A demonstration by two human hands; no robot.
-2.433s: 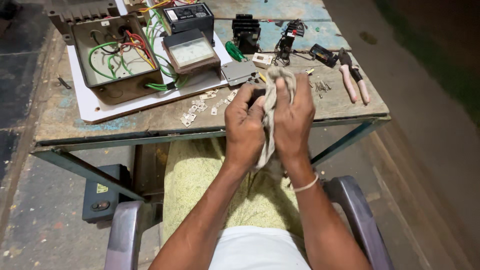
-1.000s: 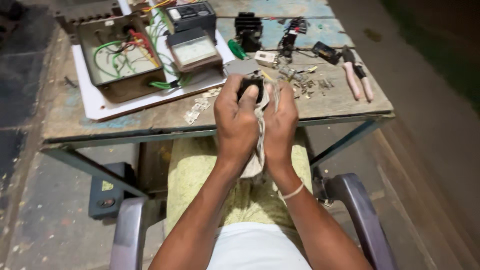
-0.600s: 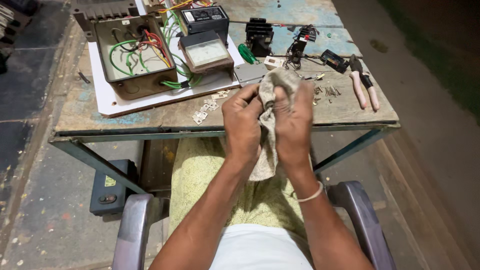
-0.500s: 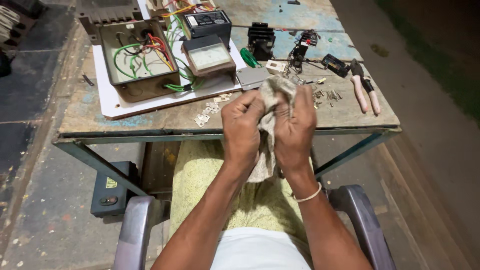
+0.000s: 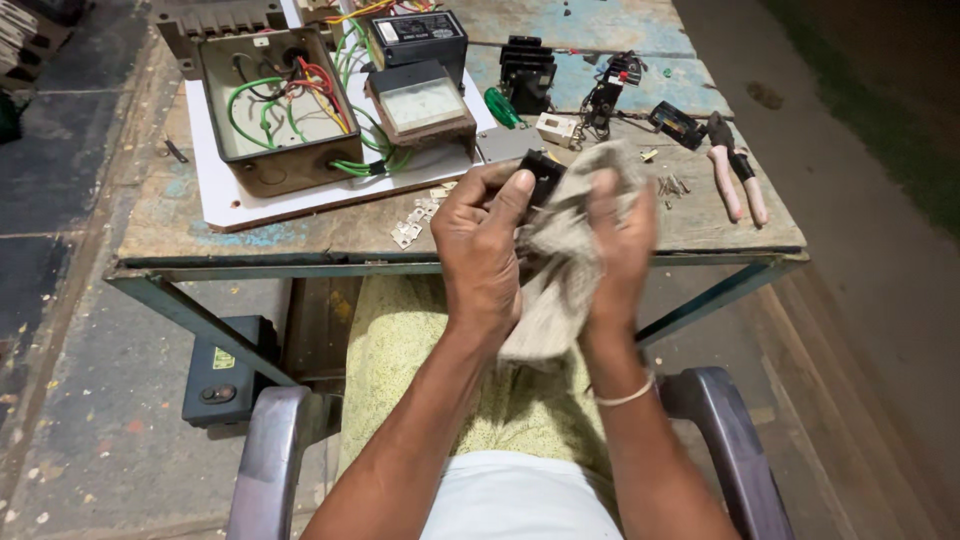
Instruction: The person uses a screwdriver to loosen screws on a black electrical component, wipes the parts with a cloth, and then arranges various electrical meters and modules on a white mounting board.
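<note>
Sitting in a plastic armchair [image 5: 720, 420] drawn up to the near edge of a worn wooden table [image 5: 300, 235], yellow-green cloth over the lap. Holding a small black electrical part [image 5: 541, 174] just above that near edge, left hand [image 5: 480, 245] clenched round it with the thumb pressed on its face. Rubbing at it with a grey rag [image 5: 560, 270], right hand [image 5: 620, 240] closed on the rag's upper fold, the rest hanging down between the wrists. Looks midway through the wiping: part half wrapped, one black face bare; how clean it is, cannot tell. Scattered small metal contacts [image 5: 415, 215] and screws [image 5: 672, 185] lying loose near the front edge, apparently not yet handled. Pink-handled pliers [image 5: 738, 180] towards the right edge. Further back, on a white board [image 5: 215, 185] at the left, an open junction box [image 5: 275, 100] full of green and red wires, a panel meter [image 5: 420, 100] beside it. Along the far edge, other black components [image 5: 525, 70], seemingly awaiting the same treatment. Below the table on the left, a dark box [image 5: 225, 370] on the floor.
</note>
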